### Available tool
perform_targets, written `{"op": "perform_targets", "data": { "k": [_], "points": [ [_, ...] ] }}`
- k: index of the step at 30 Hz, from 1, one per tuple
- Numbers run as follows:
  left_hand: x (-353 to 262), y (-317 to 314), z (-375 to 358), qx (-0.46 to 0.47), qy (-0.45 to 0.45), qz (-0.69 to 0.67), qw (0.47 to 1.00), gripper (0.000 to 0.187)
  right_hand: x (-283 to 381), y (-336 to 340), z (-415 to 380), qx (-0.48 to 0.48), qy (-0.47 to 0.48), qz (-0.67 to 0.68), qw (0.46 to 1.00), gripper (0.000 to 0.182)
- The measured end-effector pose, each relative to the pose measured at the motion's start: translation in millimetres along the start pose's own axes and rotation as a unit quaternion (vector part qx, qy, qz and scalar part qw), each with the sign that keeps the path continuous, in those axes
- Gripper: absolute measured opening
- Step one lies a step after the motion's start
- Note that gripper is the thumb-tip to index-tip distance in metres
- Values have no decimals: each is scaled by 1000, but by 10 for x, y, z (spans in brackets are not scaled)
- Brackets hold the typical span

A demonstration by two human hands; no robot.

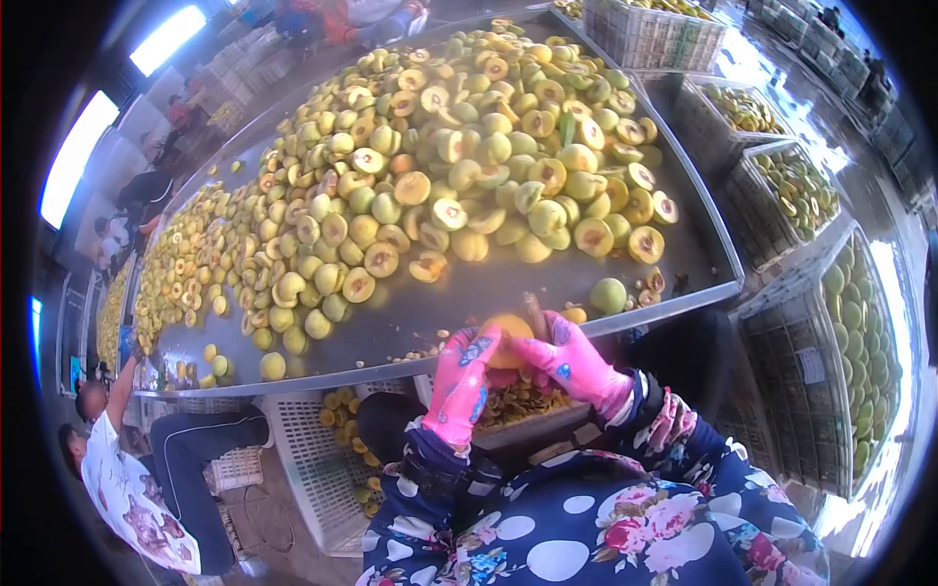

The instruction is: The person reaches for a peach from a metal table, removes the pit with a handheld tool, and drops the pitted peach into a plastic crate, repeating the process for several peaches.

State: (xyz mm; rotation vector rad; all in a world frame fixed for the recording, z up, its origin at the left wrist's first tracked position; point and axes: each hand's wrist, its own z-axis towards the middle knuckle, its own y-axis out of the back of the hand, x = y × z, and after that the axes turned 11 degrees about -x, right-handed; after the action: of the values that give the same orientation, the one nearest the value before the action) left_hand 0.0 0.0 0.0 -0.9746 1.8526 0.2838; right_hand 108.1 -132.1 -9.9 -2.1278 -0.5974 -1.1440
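Fruit piece, yellow, rounded (508,330), sits between the grips. Left hand, pink blue-patterned glove (459,381), clamped on it; right hand, matching glove (584,373), closed round slim brown stick-like tool (533,311). Tool's far end hidden. Best braced firmly, short strokes, left fingertips clear. Grey metal worktop (557,283) just beyond grips.

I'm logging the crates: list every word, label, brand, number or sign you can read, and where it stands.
No text can be read.
White tag on the large right-hand crate: too small and blurred.
Print on a co-worker's white shirt: too blurred to make out any letters.
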Motion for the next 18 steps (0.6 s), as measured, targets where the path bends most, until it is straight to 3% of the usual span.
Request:
{"op": "perform_targets", "data": {
  "k": [2, 5, 6, 9, 10, 13, 14, 18],
  "points": [
    [-126, 64, 31, 38, 25, -3, 999, 45, 52, 54, 79, 28, -13, 11, 999, 49],
    [52, 78, -48, 154, 164, -56, 973, 45, 194, 310, -151, 118, -13, -112, 987, 43],
    [82, 18, -42, 141, 154, -63, 976, 49, 312, 291, -142, 176, 2, -148, 973, 40],
    [111, -35, -123, 215, 202, -94, 951, 53, 215, 345, -53, 170, 58, -186, 966, 37],
    [155, -26, -116, 192, 223, -125, 948, 52, 226, 344, -85, 137, 47, -176, 974, 33],
    [271, -102, -232, 86, 55, -110, 989, 49, 206, 372, -165, 22, 175, -266, 948, 27],
    [248, -102, -224, 76, 74, -150, 983, 48, 176, 360, -244, 17, 223, -226, 948, 23],
    [209, -65, -243, 35, 122, -278, 952, 42, 213, 212, -677, 56, 127, -260, 955, 23]
  ]
}}
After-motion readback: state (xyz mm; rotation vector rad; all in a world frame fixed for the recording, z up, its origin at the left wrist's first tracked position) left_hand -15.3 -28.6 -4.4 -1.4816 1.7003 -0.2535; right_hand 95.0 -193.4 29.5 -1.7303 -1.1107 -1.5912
